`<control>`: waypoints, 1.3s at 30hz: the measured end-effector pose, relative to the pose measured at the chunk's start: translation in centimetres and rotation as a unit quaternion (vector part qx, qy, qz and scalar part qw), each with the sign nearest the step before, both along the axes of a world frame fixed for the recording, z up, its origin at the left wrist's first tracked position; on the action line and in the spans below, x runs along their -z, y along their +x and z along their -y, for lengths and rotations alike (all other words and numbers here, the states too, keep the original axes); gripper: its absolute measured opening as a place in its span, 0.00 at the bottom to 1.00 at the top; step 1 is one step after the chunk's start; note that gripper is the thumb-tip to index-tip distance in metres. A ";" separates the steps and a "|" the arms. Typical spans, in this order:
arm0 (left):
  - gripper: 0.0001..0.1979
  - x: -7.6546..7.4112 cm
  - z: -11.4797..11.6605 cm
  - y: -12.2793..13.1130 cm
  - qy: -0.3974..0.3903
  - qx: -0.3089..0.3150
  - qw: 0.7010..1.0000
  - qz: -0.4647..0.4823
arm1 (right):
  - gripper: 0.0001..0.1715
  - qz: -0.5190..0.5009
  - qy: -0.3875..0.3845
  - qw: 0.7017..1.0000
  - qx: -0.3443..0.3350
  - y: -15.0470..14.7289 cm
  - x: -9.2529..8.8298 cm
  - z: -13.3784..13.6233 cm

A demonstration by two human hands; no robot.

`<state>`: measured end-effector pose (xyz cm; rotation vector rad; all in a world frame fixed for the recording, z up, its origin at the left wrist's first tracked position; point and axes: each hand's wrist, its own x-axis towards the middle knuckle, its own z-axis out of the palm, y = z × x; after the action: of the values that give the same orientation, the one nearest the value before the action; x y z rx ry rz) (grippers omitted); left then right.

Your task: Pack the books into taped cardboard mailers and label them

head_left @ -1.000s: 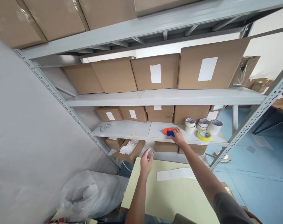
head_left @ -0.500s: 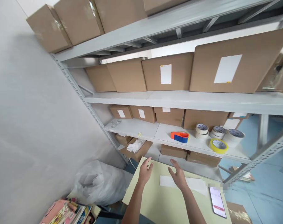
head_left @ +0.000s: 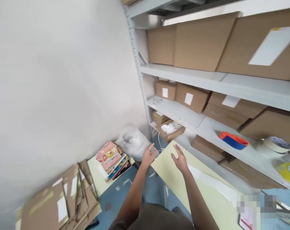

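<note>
My left hand [head_left: 148,156] is raised with its fingers apart, holding nothing, just off the left edge of the pale yellow table [head_left: 170,166]. Over the table's far corner hovers my right hand [head_left: 180,158], also empty with fingers spread. A white paper strip [head_left: 214,182] lies on the table along the right forearm. At the table's right end is a phone [head_left: 245,222], partly covered by a pixelated patch. Behind the left hand sits a translucent plastic bag [head_left: 132,140] on the floor.
A grey metal rack [head_left: 173,107] holds cardboard boxes [head_left: 201,44], an orange-and-blue tape roll [head_left: 234,140], white tape rolls [head_left: 276,147] and yellow tape [head_left: 289,172]. To the left are stacked books [head_left: 111,159] and flattened cartons [head_left: 56,201] by the wall. Paper scraps litter the blue floor [head_left: 118,203].
My view has swung left, bringing the flattened cartons and more of the books into sight. The rack and table have shifted right in the picture. Both hands stay raised and empty.
</note>
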<state>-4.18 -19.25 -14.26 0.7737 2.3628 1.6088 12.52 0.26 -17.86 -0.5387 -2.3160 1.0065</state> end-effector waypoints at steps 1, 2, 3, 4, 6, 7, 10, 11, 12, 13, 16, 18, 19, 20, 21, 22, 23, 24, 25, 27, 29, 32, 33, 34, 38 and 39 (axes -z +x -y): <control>0.20 0.3 1.5 -1.0 0.008 -0.010 1.000 -0.002 | 0.34 0.009 0.007 1.000 -0.016 -1.4 -0.2 1.3; 0.20 0.5 3.0 -2.0 0.014 -0.018 1.000 -0.005 | 0.34 0.019 0.014 0.999 -0.032 -2.8 -0.3 2.8; 0.20 0.7 4.6 -3.1 0.019 -0.028 0.999 -0.006 | 0.34 0.030 0.022 0.998 -0.047 -4.3 -0.5 4.2; 0.20 0.9 6.3 -4.3 0.022 -0.040 0.999 -0.004 | 0.34 0.040 0.030 0.997 -0.063 -5.9 -0.7 5.8; 0.21 1.6 10.0 -7.0 0.023 -0.070 0.997 0.006 | 0.33 0.059 0.046 0.992 -0.104 -9.5 -0.9 9.2; 0.22 2.0 12.0 -8.4 0.023 -0.090 0.996 0.015 | 0.32 0.066 0.053 0.988 -0.127 -11.3 -1.0 10.9; 0.23 3.9 18.4 -12.7 0.018 -0.160 0.986 0.047 | 0.31 0.081 0.071 0.975 -0.195 -17.3 -0.8 16.4; 0.23 4.6 20.7 -13.9 0.016 -0.181 0.982 0.057 | 0.31 0.084 0.076 0.970 -0.214 -19.3 -0.6 18.3; 0.23 5.3 22.9 -15.1 0.014 -0.199 0.978 0.067 | 0.31 0.089 0.080 0.966 -0.230 -21.2 -0.3 20.0; 0.23 6.1 25.1 -16.0 0.012 -0.214 0.974 0.075 | 0.32 0.096 0.083 0.961 -0.244 -23.2 0.0 21.8; 0.23 8.1 31.1 -18.1 0.004 -0.256 0.961 0.110 | 0.34 0.133 0.087 0.948 -0.276 -28.5 1.6 26.5; 0.23 9.3 34.2 -18.8 -0.009 -0.284 0.948 0.141 | 0.35 0.170 0.086 0.937 -0.292 -31.6 3.3 29.1; 0.24 9.9 35.3 -19.1 -0.014 -0.294 0.943 0.157 | 0.36 0.189 0.085 0.931 -0.302 -32.9 4.2 30.2; 0.24 10.5 36.2 -19.3 -0.019 -0.301 0.938 0.171 | 0.37 0.206 0.083 0.923 -0.313 -34.1 5.2 31.1; 0.25 11.2 36.8 -19.4 -0.022 -0.308 0.934 0.182 | 0.38 0.224 0.082 0.914 -0.327 -35.0 6.2 32.0; 0.25 11.8 37.2 -19.4 -0.023 -0.315 0.929 0.191 | 0.39 0.243 0.083 0.904 -0.342 -35.8 7.1 32.8; 0.25 12.5 37.5 -19.4 -0.020 -0.321 0.926 0.198 | 0.40 0.268 0.088 0.891 -0.356 -36.3 8.0 33.5; 0.25 13.1 37.6 -19.4 -0.017 -0.326 0.923 0.205 | 0.40 0.296 0.096 0.877 -0.367 -36.6 8.8 34.1; 0.25 13.6 37.7 -19.4 -0.013 -0.330 0.919 0.215 | 0.40 0.323 0.110 0.861 -0.377 -36.8 9.4 34.7; 0.22 14.5 37.7 -19.3 -0.012 -0.339 0.907 0.249 | 0.39 0.360 0.148 0.832 -0.396 -36.8 10.3 36.0; 0.20 15.2 37.8 -19.2 -0.023 -0.342 0.894 0.289 | 0.39 0.367 0.176 0.809 -0.425 -36.6 10.8 37.3; 0.15 15.8 38.2 -19.3 -0.054 -0.346 0.881 0.318 | 0.38 0.356 0.176 0.791 -0.464 -36.2 11.1 39.0; 0.14 15.9 38.4 -19.4 -0.061 -0.355 0.876 0.322 | 0.38 0.351 0.168 0.793 -0.469 -36.1 11.2 39.3; 0.14 16.0 38.5 -19.5 -0.061 -0.371 0.867 0.328 | 0.38 0.345 0.155 0.799 -0.468 -36.0 11.3 39.4; 0.21 16.2 38.8 -19.9 0.090 -0.403 0.845 0.339 | 0.40 0.302 0.033 0.857 -0.416 -35.1 11.5 38.3; 0.24 16.2 38.8 -19.9 0.150 -0.392 0.844 0.336 | 0.39 0.278 -0.014 0.879 -0.387 -34.8 11.4 37.7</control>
<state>-24.09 -58.02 -30.41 -0.7718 1.9639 2.0727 -22.31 -37.44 -29.29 0.1720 -3.1468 1.3608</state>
